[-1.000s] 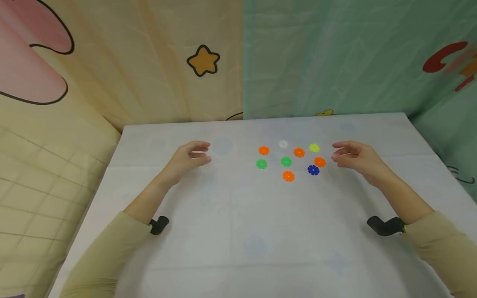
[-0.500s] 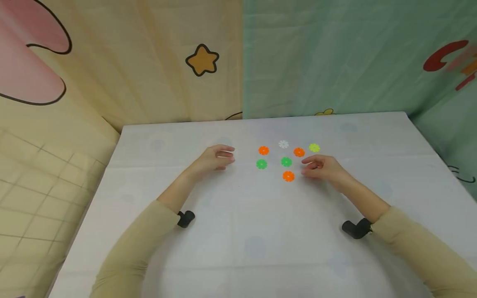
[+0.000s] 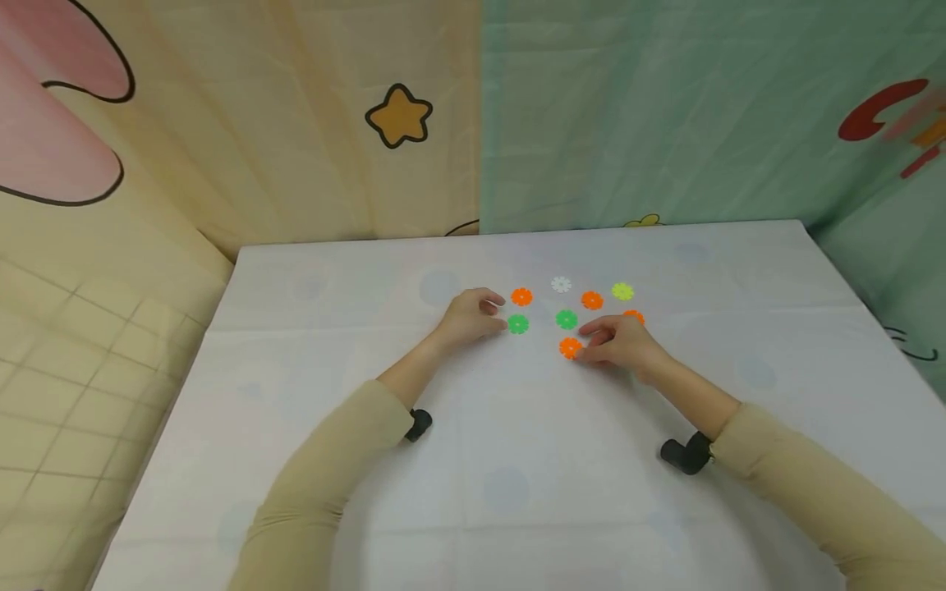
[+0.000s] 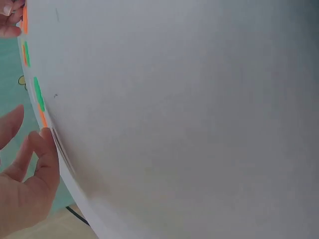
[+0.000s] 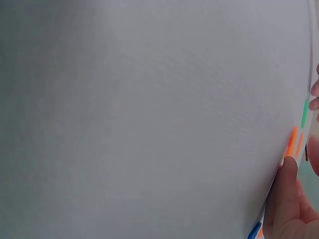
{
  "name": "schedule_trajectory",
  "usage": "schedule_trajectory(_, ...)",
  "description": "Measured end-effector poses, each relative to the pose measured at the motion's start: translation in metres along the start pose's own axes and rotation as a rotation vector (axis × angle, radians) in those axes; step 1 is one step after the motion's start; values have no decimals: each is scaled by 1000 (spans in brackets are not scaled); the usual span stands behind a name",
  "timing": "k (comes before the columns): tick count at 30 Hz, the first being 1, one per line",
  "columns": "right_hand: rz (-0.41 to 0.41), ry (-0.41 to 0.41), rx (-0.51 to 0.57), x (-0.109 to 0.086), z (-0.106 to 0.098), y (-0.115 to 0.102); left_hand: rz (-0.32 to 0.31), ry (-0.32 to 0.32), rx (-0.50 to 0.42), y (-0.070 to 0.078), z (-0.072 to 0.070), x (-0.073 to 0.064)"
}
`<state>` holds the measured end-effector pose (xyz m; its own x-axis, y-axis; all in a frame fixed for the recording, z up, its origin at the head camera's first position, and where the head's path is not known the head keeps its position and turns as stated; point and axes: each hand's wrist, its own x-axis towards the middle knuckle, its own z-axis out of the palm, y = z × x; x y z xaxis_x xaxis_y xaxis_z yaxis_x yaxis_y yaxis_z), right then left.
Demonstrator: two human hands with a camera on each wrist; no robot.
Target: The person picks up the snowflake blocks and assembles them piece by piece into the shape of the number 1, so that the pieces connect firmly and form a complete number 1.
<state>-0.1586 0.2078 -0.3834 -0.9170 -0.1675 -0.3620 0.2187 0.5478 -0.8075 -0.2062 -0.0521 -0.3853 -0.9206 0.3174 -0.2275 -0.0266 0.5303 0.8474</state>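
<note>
Flat, notched flower-shaped discs lie spread on the white-covered table. My left hand reaches in from the left, thumb tip right at the edge of a green disc, fingers and thumb apart. An orange disc lies just beyond its fingertips. On the other side my right hand has its thumb tip at the edge of the nearest orange disc; its forefinger is held away from the thumb. That hand hides a blue disc in the head view and partly covers another orange disc.
Farther back lie a white disc, a yellow disc and an orange disc. A second green disc sits between the hands. Printed curtains hang behind the table's far edge.
Both hands have come inward over the table, the left moving right up to a green disc, the right moving left to the nearest orange disc. The discs appear to lie where they were.
</note>
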Motion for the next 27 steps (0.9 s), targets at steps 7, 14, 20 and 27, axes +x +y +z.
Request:
schedule_trajectory(7, -26, 50, -117, 6, 10, 0, 97, 54, 251, 3, 15, 10)
schedule_trajectory(14, -24, 86, -181, 10, 15, -1, 60, 55, 353, 10, 21, 13)
schedule_trajectory(20, -36, 81, -224, 10, 15, -3, 11, 39, 381, 12, 24, 14)
schedule_trajectory(27, -19, 63, -220, 12, 14, -4, 9, 37, 389, 14, 23, 14)
